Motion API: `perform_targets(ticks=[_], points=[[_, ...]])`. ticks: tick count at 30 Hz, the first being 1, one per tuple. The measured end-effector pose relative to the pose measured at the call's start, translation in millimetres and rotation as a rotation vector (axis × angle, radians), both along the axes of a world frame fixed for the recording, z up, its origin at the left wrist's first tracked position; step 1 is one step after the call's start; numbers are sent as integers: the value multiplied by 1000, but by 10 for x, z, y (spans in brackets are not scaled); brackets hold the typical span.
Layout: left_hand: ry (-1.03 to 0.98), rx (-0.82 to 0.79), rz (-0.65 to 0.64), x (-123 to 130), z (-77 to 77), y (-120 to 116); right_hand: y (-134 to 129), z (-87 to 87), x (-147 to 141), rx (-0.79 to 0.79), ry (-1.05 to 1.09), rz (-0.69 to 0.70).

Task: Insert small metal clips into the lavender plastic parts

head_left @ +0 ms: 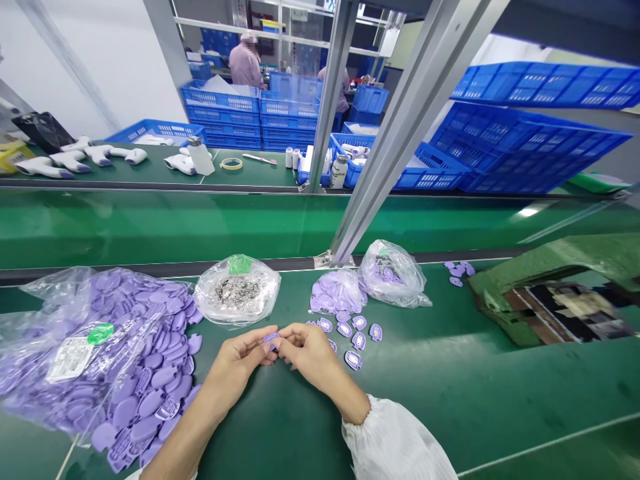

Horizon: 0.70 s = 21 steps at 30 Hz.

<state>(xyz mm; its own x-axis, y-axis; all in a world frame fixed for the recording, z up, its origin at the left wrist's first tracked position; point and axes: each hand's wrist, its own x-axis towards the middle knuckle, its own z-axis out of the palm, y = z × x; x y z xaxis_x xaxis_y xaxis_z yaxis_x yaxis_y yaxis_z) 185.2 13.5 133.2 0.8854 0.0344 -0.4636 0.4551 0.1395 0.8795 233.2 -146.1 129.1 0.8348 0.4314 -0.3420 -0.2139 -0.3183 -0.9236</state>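
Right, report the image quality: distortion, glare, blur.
Head view: wide-angle distortion leans the metal upright and the stacked blue crates; glare marks the green conveyor panel; the left hand and right hand look sharp, with no obvious motion blur.

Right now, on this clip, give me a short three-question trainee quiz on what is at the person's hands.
1. True or false: the fingers of the left hand and the right hand both meet on one small lilac plastic piece.
2. What does the clear bag just beyond the hands hold? A: small silver metal parts. B: lilac plastic pieces. C: white bottles.
3. On which side of the hands lies the big bag of lilac pieces, the person's left or right?

Key: 1 true; 2 A; 3 left.
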Motion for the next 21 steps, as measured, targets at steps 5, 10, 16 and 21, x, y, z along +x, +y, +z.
perform_targets(ticks=[5, 10, 16, 21], points=[[36, 3, -10, -1, 48, 4, 10, 73, 1, 71, 38, -7], [24, 8, 26, 10, -2, -35, 34, 55, 0, -14, -3, -48], [-89, 30, 48, 21, -92, -136, 2, 70, 26, 8, 24, 41], [-207, 471, -129, -223, 167, -154, -82, 82, -7, -161, -137, 93]])
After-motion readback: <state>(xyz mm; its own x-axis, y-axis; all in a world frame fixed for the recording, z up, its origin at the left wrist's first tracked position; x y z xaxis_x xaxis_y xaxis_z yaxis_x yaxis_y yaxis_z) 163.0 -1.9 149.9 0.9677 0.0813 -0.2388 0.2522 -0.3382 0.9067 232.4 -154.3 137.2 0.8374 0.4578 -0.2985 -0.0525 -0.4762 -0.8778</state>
